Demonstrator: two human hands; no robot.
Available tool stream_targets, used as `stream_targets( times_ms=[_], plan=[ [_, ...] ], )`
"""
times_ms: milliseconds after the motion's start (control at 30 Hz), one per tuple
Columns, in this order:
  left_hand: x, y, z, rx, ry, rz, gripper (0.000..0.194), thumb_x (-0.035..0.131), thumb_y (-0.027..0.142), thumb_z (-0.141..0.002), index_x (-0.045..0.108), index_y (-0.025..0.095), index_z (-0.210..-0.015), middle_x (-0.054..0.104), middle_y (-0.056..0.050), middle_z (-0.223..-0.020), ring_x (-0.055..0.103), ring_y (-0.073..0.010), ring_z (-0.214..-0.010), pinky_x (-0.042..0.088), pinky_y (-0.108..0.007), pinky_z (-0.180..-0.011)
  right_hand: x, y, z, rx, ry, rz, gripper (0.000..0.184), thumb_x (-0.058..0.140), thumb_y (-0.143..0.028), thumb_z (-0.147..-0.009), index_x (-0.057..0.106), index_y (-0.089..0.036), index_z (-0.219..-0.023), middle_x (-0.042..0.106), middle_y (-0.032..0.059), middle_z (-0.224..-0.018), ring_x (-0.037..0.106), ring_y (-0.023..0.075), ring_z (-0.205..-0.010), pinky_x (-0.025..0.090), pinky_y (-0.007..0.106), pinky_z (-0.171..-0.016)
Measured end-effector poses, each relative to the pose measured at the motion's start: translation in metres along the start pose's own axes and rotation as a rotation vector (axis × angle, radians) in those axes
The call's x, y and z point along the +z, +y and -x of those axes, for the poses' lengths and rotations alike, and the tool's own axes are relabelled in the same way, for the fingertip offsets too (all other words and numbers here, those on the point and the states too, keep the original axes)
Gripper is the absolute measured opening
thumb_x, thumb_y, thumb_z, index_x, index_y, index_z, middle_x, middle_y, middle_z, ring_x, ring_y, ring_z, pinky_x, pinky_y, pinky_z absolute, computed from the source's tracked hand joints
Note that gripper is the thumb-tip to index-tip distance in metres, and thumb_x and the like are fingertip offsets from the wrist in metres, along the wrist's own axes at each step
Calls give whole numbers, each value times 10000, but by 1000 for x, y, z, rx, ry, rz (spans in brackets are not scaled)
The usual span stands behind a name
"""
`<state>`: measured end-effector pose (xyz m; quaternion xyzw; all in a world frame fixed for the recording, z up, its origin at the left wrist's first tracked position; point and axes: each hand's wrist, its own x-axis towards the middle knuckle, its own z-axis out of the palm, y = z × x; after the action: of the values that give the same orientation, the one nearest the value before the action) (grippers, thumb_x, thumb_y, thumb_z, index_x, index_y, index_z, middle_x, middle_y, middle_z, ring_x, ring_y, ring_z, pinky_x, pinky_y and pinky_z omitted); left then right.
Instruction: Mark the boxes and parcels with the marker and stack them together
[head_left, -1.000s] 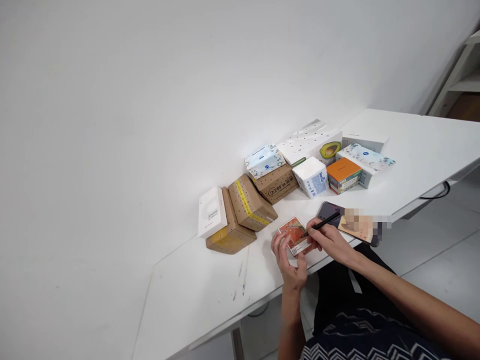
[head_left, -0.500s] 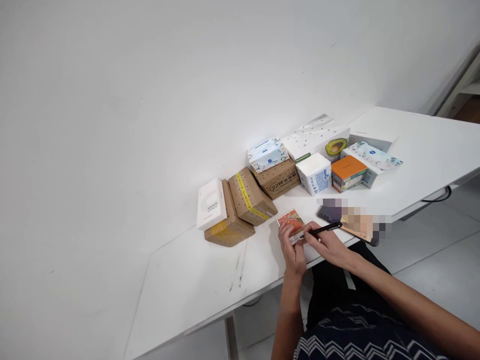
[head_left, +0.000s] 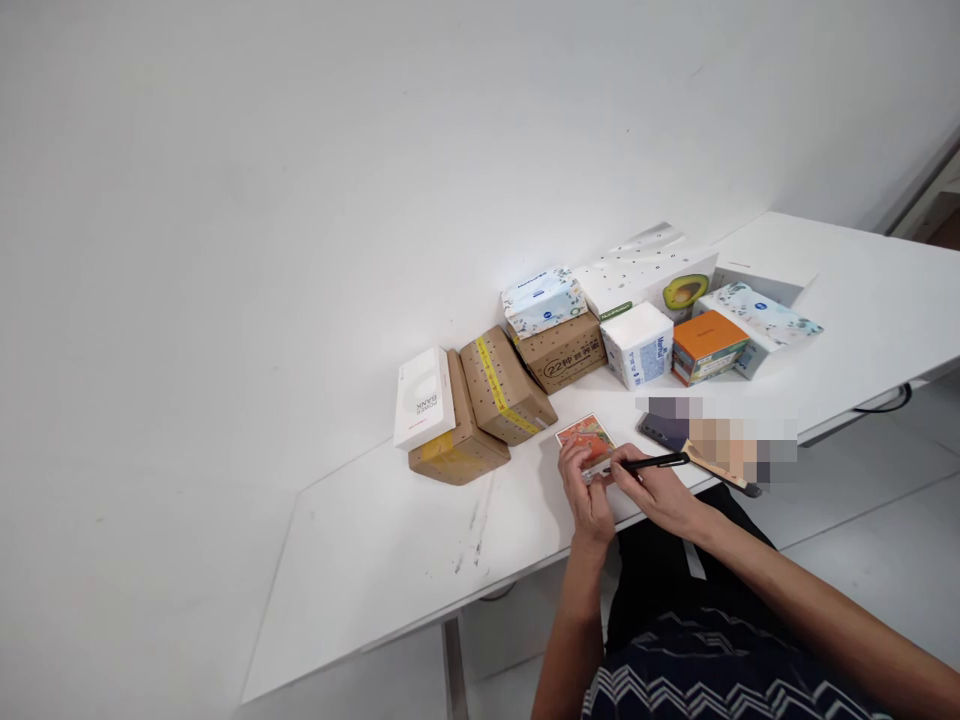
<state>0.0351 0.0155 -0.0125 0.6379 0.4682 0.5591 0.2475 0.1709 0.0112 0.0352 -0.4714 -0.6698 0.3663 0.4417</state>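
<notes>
My left hand (head_left: 586,498) is closed at the near-left edge of a picture card (head_left: 589,436) with an orange-red print and pale border, its fingers curled over the card. A whitish strip (head_left: 598,470) shows between the two hands; whether it belongs to the card or is a separate piece I cannot tell. My right hand (head_left: 654,492) grips a black pen (head_left: 660,461) between thumb and fingers. The pen slants with its tip low over the whitish strip and its back end pointing right. Fingers partly cover the card's lower part.
Behind stand brown cartons (head_left: 510,385), a white power bank box (head_left: 424,400), tissue packs (head_left: 637,345), an orange-topped box (head_left: 709,345) and a white avocado-print box (head_left: 652,270). A dark phone (head_left: 660,432), partly pixelated, lies right of the card, near the white table's (head_left: 360,590) front edge.
The view has shifted slightly. The pen lies a little flatter in my right hand; both hands stay at the card in nearly the same place.
</notes>
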Motion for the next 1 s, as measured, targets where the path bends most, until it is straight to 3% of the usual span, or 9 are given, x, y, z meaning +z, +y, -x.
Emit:
stream_targets(
  times_ms=[200, 500, 600, 767, 833, 933, 1000],
  plan=[
    [-1, 0, -1, 15, -4, -5, 263, 465, 257, -854, 549, 204, -1097, 568, -110, -1160, 457, -272, -1243, 374, -507, -1034, -1, -7, -2, -2, -34, 8, 173, 410, -306, -907, 519, -234, -794, 584, 30, -723, 524, 195, -661, 444, 349, -647],
    [-1, 0, 0, 19, -10, -8, 282, 441, 181, -830, 536, 199, -1095, 561, -110, -1153, 448, -263, -1243, 364, -506, -1043, 0, -7, -3, -1, -32, -17, 172, 425, -311, -911, 512, -237, -783, 545, 13, -704, 493, 181, -645, 430, 323, -630],
    [-1, 1, -1, 46, -8, -9, 292, 435, 190, -843, 521, 205, -1121, 551, -104, -1154, 447, -262, -1240, 368, -505, -1039, 0, -6, -1, 19, 63, -89, 206, 426, -354, -921, 501, -237, -769, 519, 2, -686, 493, 173, -634, 425, 314, -617],
    [-4, 2, -2, 60, -32, -18, 269, 436, 256, -889, 513, 203, -1141, 544, -112, -1175, 456, -271, -1233, 346, -518, -1058, -12, 4, 8, 131, 349, -158, 228, 405, -405, -950, 513, -238, -839, 513, -6, -685, 500, 152, -583, 427, 291, -560],
    [-5, 2, -2, 58, -49, -19, 273, 435, 273, -900, 508, 201, -1153, 539, -118, -1187, 452, -275, -1238, 345, -517, -1057, -21, 15, 11, 97, 329, -40, 181, 415, -364, -954, 543, -237, -968, 590, 33, -803, 568, 172, -681, 468, 308, -623],
    [-7, 0, -2, 79, -65, -19, 285, 426, 269, -906, 495, 201, -1174, 526, -122, -1207, 428, -280, -1262, 364, -508, -1039, -31, 32, 10, -65, 124, 319, 233, 428, -219, -933, 575, -221, -1114, 651, 110, -1044, 596, 236, -922, 487, 375, -788],
    [-7, -2, -2, 86, -73, -25, 293, 420, 253, -907, 486, 199, -1187, 516, -127, -1222, 419, -282, -1268, 376, -505, -1026, -33, 41, 6, -157, 13, 599, 320, 436, -136, -900, 589, -200, -1174, 650, 135, -1140, 569, 284, -1009, 476, 418, -812]
  ],
)
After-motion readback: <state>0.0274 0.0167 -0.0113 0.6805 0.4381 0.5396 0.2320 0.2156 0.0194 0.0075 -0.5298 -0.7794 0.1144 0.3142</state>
